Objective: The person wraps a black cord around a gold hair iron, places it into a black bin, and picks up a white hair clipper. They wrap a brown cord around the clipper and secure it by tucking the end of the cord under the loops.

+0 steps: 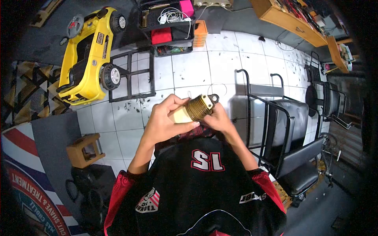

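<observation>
In front of my chest I hold what looks like a hair clipper, with a cream body and a black hanging loop at its upper right end. A brownish-gold cord is wound round it in several tight turns. My left hand grips the cream end, thumb below and fingers above. At the other end, my right hand is closed against the wound cord beneath the loop; its fingertips are partly hidden behind it. A thin stretch of cord curves over the floor just above my hands.
A yellow toy car stands at upper left beside a black metal frame. A black shelf holds a white cable. Black barber-style chairs stand at right, a wooden stool at left. Dark hair clippings lie on the white tiles.
</observation>
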Motion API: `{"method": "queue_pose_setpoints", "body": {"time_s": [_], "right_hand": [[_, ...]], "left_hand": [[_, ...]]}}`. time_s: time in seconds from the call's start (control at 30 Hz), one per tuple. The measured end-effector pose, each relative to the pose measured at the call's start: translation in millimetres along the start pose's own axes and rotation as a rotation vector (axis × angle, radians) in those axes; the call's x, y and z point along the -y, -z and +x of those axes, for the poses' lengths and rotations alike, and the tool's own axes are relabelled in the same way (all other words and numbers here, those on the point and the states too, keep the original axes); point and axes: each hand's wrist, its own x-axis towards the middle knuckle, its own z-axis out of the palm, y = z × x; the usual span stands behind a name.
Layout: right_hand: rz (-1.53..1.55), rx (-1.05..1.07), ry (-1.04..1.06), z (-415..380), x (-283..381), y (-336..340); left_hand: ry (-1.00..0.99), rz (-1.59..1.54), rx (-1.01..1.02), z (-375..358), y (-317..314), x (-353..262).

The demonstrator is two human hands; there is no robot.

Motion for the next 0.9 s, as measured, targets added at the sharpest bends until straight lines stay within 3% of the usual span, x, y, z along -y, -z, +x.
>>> {"method": "queue_pose_setpoints", "body": {"time_s": [0.07,0.13,0.23,0.3,0.33,0.43,0.53,0.67,0.7,0.8,0.83,0.9], "right_hand": [[-0.089,-0.185,0.153,-1.5,0.8,-15.5],[0.104,-0.209,-0.184,-3.9,21.5,-24.6],[-0.136,-0.266,-0.031,-0.5,19.0,-26.6],[0.034,-0.218,-0.065,-4.2,15.2,-21.1],[0.12,-0.19,-0.082,-4.8,15.0,-19.6],[-0.088,-0.196,-0.134,-2.6,33.6,-21.8],[0.079,-0.166,-0.275,0.1,29.2,-22.5],[0.333,-0.286,-0.345,-1.0,21.2,-32.6],[0.355,-0.288,-0.33,-0.9,20.1,-30.4],[0.204,-0.297,-0.257,1.4,19.7,-30.2],[0.127,-0.305,-0.208,3.7,28.4,-32.9],[0.014,-0.283,-0.18,5.5,31.1,-32.4]], "left_hand": [[0.054,-0.101,-0.011,3.4,2.1,-7.3],[0.108,-0.19,-0.064,8.6,4.5,-4.4],[0.127,-0.208,-0.041,11.8,10.0,8.0],[0.192,-0.222,-0.004,12.5,11.5,8.6],[0.178,-0.196,0.019,13.2,11.6,7.2],[0.141,-0.107,0.054,13.6,9.8,10.8],[0.066,0.15,0.039,13.8,10.2,21.7],[0.065,0.124,0.211,7.0,19.0,1.9],[-0.119,0.524,0.214,7.2,21.9,0.7],[0.127,-0.03,0.143,2.6,11.4,15.8],[0.043,-0.031,-0.006,0.0,3.5,23.9],[-0.001,0.014,-0.042,1.5,1.2,30.4]]}}
